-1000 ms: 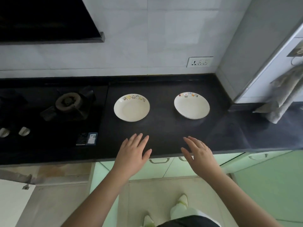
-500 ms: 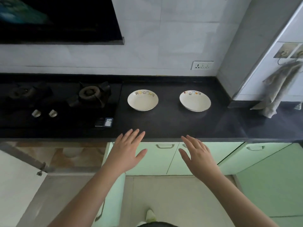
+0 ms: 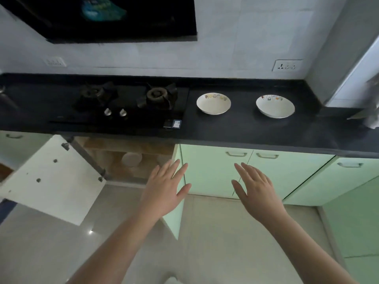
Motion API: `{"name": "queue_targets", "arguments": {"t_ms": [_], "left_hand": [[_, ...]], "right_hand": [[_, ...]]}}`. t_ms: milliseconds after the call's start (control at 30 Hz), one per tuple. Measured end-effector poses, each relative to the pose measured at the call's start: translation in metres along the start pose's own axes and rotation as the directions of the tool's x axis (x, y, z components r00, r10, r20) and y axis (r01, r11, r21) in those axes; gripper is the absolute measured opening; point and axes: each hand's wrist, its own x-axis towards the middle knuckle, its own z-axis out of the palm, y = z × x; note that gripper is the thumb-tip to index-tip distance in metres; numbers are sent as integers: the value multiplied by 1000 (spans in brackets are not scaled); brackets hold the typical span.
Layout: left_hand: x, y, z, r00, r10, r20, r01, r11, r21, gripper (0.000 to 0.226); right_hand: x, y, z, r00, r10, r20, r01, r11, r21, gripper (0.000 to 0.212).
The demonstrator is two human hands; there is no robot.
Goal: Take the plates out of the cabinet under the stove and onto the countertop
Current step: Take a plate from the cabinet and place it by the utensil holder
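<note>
A person stands back from a dark countertop (image 3: pixel 246 128), both arms stretched forward and low. The left hand (image 3: pixel 164 189) and right hand (image 3: pixel 254 191) are empty, palms down, fingers straight and spread wide, in front of the pale green cabinet doors. Two white plates with a coloured band inside the rim already rest on the countertop right of the gas stove (image 3: pixel 131 101): the left plate (image 3: pixel 213 103) beside the stove's edge, the right plate (image 3: pixel 275 106) well apart from it, toward the corner. Under the stove the cabinet (image 3: pixel 127 158) stands open, its white door (image 3: pixel 51 181) swung out to the left; a pale round shape (image 3: pixel 131 159) inside looks like another plate, though it is blurred. To do this step well, the person should probably crouch, reach the left hand into the opening clear of the door hinge, grip the plate by its rim with both hands, and lift it level before rising. Compared with half a second ago, the hands have dropped from the countertop's near edge to the cabinet fronts, and the view has pulled back and swung left, showing more of the stove and the open cabinet.
</note>
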Motion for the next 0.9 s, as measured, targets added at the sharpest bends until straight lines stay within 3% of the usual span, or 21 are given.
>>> {"name": "queue_targets", "arguments": {"t_ms": [200, 400, 567, 667, 900], "left_hand": [[-66, -76, -3, 996, -78, -47, 77, 997, -26, 71], [-158, -180, -4, 987, -158, -30, 156, 986, -64, 72], [-235, -279, -2, 941, -332, -67, 333, 943, 7, 64], [-263, -309, 2, 923, -383, -39, 381, 924, -40, 64], [-255, -348, 19, 927, -374, -38, 371, 927, -53, 62]], "right_hand": [[-15, -90, 17, 996, -83, 35, 84, 996, -26, 72], [-24, -228, 69, 973, -208, 98, 208, 978, 12, 73], [-26, -337, 103, 926, -347, 147, 341, 938, 70, 56], [-25, -376, 112, 915, -390, 99, 378, 917, 125, 54], [0, -397, 138, 909, -403, 108, 402, 915, 39, 55]]}}
